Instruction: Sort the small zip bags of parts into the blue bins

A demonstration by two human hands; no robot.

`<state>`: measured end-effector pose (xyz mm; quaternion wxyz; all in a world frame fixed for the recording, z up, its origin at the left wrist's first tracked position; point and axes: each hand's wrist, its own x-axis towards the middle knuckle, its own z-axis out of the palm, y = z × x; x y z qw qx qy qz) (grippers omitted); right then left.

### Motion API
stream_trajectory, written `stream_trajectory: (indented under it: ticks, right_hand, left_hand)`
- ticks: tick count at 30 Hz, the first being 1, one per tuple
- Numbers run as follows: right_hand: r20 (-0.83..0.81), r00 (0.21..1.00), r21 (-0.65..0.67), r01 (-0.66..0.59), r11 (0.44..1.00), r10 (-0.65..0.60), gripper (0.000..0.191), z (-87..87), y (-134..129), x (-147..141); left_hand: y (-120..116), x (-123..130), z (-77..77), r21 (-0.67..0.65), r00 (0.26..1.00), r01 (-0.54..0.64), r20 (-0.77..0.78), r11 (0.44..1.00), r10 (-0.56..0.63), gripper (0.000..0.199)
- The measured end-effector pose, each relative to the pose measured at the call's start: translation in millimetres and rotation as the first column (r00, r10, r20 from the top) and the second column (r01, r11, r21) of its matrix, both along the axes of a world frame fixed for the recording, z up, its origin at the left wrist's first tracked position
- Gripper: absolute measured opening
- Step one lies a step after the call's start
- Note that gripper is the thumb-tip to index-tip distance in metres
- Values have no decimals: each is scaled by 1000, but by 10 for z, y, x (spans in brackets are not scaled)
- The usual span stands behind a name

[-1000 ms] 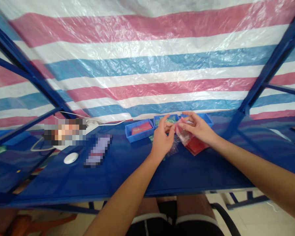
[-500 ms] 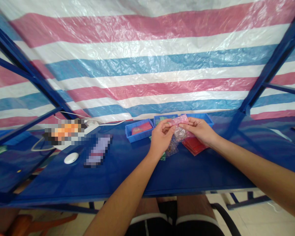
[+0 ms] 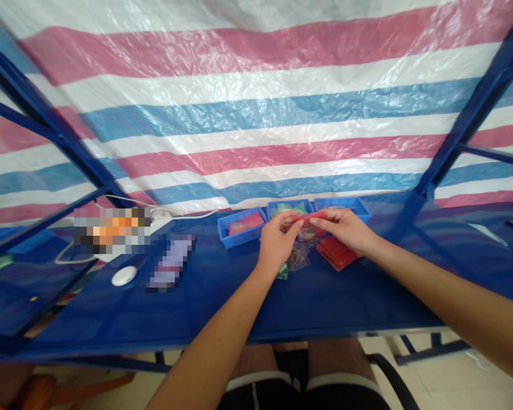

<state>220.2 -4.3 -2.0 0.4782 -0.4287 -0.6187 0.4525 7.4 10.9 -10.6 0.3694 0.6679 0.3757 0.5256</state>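
Observation:
Between my two hands is a small red-and-clear plastic bag, its red upper edge stretched across. My left hand pinches one end of that edge, and my right hand pinches the other. What lies inside the bag is too small to make out. Below it on the table is a clear bag of small brownish pieces, with a green packet partly hidden by my left wrist. A stack of flat red bags lies under my right hand.
Three blue bins stand behind my hands: one with red packets, one with green packets, and a right bin mostly hidden. To the left are a white oval object, a blurred-out phone-shaped item and a power strip with cables.
The bag between my hands has tilted and lowered slightly, so its face now shows as a narrow red strip. Both hands keep their pinch.

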Motion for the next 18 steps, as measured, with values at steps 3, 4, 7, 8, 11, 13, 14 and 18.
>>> stream_trajectory:
  ticks: [3, 4, 7, 8, 11, 13, 14, 18]
  right_hand:
    - [-10, 1000, 15, -6, 1000, 6, 44, 21, -16, -13]
    - [-11, 1000, 22, -12, 1000, 12, 44, 30, -22, -15]
    - [-27, 999, 39, -27, 999, 28, 45, 42, -30, -12]
    - [-34, 999, 40, -22, 999, 24, 44, 38, -28, -11]
    - [-60, 998, 30, -12, 999, 13, 42, 6, -9, -10]
    - [-60, 998, 26, -12, 1000, 13, 41, -20, 5, -11]
    - [-53, 999, 29, -9, 1000, 10, 42, -29, 12, -11]
    - [-23, 999, 53, 42, 998, -40, 42, -44, 30, -2]
  left_hand:
    - [-14, 3, 26, 13, 1000, 13, 26, 1000, -13, 27]
    - [-18, 6, 34, 18, 999, 25, 46, 1000, -26, 27]
    - [-23, 17, 41, 3, 994, 63, 94, 998, -63, 30]
    - [-25, 20, 40, -9, 993, 74, 96, 997, -73, 32]
    - [-31, 24, 33, -50, 992, 95, 89, 994, -91, 34]
    - [-36, 22, 35, -75, 992, 86, 96, 993, -78, 33]
    - [-37, 19, 38, -86, 993, 70, 102, 994, -61, 33]
    - [-50, 6, 66, -56, 995, -1, 103, 998, 7, 35]
